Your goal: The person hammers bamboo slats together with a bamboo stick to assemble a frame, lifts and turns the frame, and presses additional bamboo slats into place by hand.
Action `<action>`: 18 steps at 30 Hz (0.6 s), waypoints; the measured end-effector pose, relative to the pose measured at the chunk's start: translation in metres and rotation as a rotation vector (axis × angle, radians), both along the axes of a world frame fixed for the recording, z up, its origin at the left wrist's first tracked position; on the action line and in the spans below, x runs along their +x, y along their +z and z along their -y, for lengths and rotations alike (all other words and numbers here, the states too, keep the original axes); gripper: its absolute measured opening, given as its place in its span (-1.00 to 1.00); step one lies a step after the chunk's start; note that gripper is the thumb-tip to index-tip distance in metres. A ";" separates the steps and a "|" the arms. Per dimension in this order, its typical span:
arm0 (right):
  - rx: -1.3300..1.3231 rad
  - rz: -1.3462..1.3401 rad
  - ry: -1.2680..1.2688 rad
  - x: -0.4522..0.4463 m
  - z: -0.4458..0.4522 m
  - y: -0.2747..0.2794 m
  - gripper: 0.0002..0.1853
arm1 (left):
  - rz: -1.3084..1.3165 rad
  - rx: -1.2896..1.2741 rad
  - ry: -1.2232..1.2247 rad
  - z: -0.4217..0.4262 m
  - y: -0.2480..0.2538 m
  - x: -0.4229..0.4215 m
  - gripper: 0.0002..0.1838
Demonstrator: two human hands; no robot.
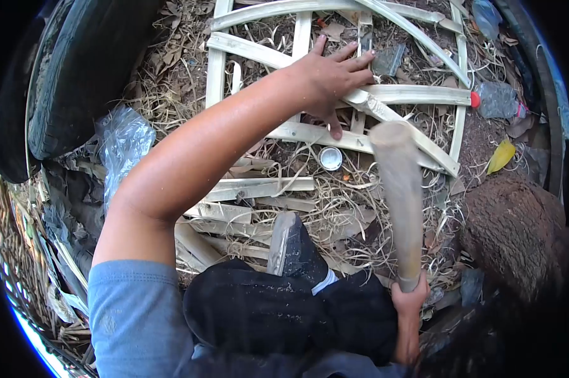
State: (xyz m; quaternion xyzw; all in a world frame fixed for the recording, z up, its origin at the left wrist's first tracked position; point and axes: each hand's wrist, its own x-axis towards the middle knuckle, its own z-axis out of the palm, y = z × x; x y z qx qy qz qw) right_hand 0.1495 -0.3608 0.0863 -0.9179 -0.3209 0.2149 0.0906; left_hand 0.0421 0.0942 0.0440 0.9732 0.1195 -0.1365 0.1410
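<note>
My left hand [335,77] lies with spread fingers on a lattice of pale split bamboo strips [417,94] on the ground. Its thumb reaches down to the lower crosswise strip [325,134]. At the lower right, my right hand [410,293] is closed around the narrow end of a thick wooden club [398,195]. The club points up and away from me, somewhat blurred, and its broad end appears near a slanted strip; whether they touch I cannot tell. A small round metal lid [330,159] lies just below my left hand.
A large brown rock [514,230] sits at the right. Dark tyres [83,75] stand at the left, near a clear plastic bag [126,142]. Cut bamboo pieces [259,188] and curly shavings cover the ground before my shoe [291,249]. A crushed plastic bottle [499,99] lies upper right.
</note>
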 end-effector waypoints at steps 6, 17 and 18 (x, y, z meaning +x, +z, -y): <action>0.160 0.015 0.087 -0.003 0.013 0.002 -0.54 | 0.004 0.069 0.008 -0.009 0.001 0.000 0.31; 0.112 0.051 0.131 0.007 -0.001 0.015 -0.62 | 0.045 0.019 -0.011 -0.001 -0.005 -0.002 0.32; -0.132 0.070 0.116 0.013 0.000 0.017 -0.64 | 0.050 0.017 -0.013 0.002 -0.005 -0.001 0.32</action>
